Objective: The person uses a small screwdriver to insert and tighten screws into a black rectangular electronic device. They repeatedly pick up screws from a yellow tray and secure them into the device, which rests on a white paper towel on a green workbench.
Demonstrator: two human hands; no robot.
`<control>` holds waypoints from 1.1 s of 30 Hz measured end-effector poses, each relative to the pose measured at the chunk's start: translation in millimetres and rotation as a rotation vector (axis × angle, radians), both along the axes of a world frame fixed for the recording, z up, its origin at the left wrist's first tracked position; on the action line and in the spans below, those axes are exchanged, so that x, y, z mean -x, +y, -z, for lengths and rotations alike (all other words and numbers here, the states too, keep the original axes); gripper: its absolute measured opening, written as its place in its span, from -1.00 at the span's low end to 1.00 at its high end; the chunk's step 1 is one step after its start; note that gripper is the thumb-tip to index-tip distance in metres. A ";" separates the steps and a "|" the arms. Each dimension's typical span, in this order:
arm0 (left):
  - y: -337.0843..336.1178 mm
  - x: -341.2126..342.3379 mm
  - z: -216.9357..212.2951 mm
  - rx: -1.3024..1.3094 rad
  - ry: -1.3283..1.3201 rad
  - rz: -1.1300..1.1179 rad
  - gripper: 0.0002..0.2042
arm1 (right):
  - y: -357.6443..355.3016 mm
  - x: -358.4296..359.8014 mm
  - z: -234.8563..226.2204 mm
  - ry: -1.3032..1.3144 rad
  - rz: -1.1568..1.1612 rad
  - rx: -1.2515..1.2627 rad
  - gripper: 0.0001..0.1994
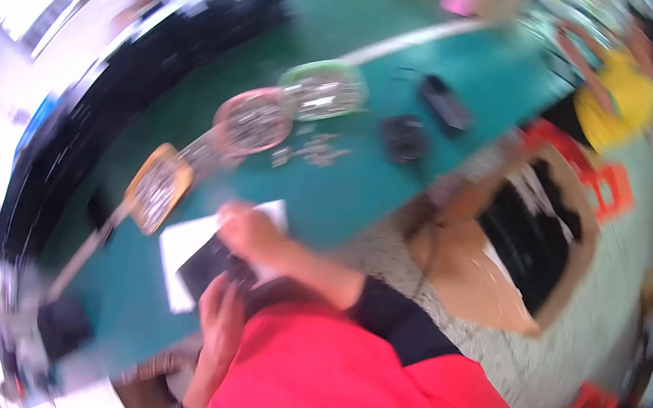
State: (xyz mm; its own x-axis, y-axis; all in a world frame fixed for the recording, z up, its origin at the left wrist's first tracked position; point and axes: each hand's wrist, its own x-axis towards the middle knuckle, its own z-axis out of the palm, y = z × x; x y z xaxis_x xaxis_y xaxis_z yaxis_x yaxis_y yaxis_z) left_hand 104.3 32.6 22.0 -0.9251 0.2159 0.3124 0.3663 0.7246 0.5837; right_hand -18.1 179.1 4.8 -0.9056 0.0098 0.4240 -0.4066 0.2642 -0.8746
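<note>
The picture is blurred by motion. My right hand (pixel 254 233) rests on a flat black object (pixel 209 264) that lies over a white sheet (pixel 186 242) on the green table (pixel 344 198). My left hand (pixel 219 319) grips the near edge of the same black object. Both hands seem closed on it, though the blur hides the fingers. My red top fills the lower middle of the view.
Trays of small metal parts stand beyond the hands: an orange one (pixel 157 187), a pink one (pixel 253 121), a green one (pixel 323 89). Loose parts (pixel 319 151) and two black items (pixel 404 137) lie nearby. An open cardboard box (pixel 533 235) sits on the floor. A person in yellow (pixel 626 93) is at the far right.
</note>
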 end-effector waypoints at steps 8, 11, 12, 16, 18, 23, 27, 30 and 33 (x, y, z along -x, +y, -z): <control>-22.2 20.7 -53.7 0.245 0.461 0.065 -0.71 | 9.6 -2.5 -11.6 -0.104 -0.111 -0.016 -0.85; -28.8 33.9 -68.5 0.207 0.575 -0.030 -0.74 | 9.7 -2.7 -13.1 -0.140 -0.139 -0.044 -0.89; -28.9 37.9 -77.6 0.153 0.609 -0.079 -0.78 | 11.1 -3.1 -16.4 -0.161 -0.154 -0.014 -0.91; -23.3 55.8 -105.1 -0.168 0.558 -0.272 -0.86 | 16.5 2.7 -14.6 -0.069 -0.230 0.194 -0.97; -18.1 61.0 -109.2 -0.414 0.433 -0.346 -0.88 | 17.0 3.0 -12.0 -0.050 -0.256 0.300 -0.96; -18.2 76.2 -95.7 -1.107 0.101 -0.265 -0.86 | 10.4 -14.3 -33.4 -0.317 -0.271 0.471 -0.86; -18.0 91.4 -87.3 -1.395 -0.034 -0.274 -0.89 | 20.6 -21.1 -40.4 -0.491 -0.334 0.723 -0.85; -17.3 107.0 -70.1 -1.542 -0.133 -0.307 -0.88 | 20.7 -24.1 -42.3 -0.420 -0.281 0.618 -0.87; -4.2 120.7 -73.1 -1.563 -0.192 -0.318 -0.84 | 27.4 -17.7 -55.0 -0.470 -0.236 0.569 -0.89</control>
